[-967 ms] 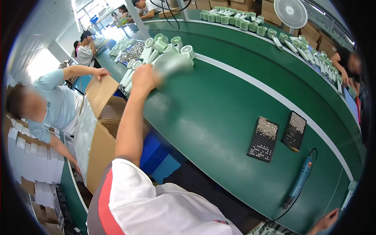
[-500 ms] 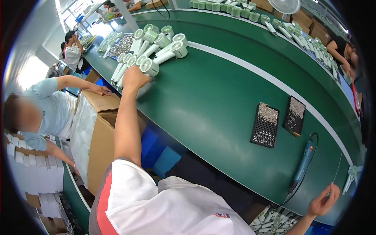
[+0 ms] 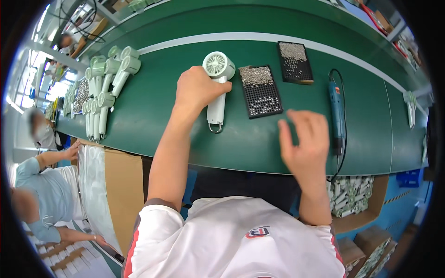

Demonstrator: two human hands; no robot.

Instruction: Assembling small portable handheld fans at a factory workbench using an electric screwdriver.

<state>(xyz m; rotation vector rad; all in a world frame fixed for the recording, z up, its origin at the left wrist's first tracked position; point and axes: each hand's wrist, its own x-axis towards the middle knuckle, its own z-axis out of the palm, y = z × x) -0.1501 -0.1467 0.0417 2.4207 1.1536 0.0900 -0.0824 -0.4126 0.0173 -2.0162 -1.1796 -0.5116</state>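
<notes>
A white and pale green handheld fan [image 3: 216,99] lies on the green bench, its round grille at the far end and a metal loop at the near end. My left hand [image 3: 198,89] is closed around the fan's upper handle. My right hand [image 3: 306,139] holds nothing, its fingers apart above the bench edge, slightly blurred. Just beyond it lies a black perforated tray [image 3: 262,95] filled with small metal screws. Another black tray of screws [image 3: 295,65] sits farther back. To the right of my right hand rests a blue electric screwdriver [image 3: 337,113] with its black cable.
More handheld fans [image 3: 104,76] are grouped at the bench's left. A box of fan parts [image 3: 350,197] stands below the bench at right. A person in light blue [image 3: 48,192] works beside a large cardboard box [image 3: 124,183] at left. A fan part [image 3: 410,109] stands at far right.
My left hand has brought a fan from the group at left to the bench in front of me. My right hand has come in from the far right. The view has turned.
</notes>
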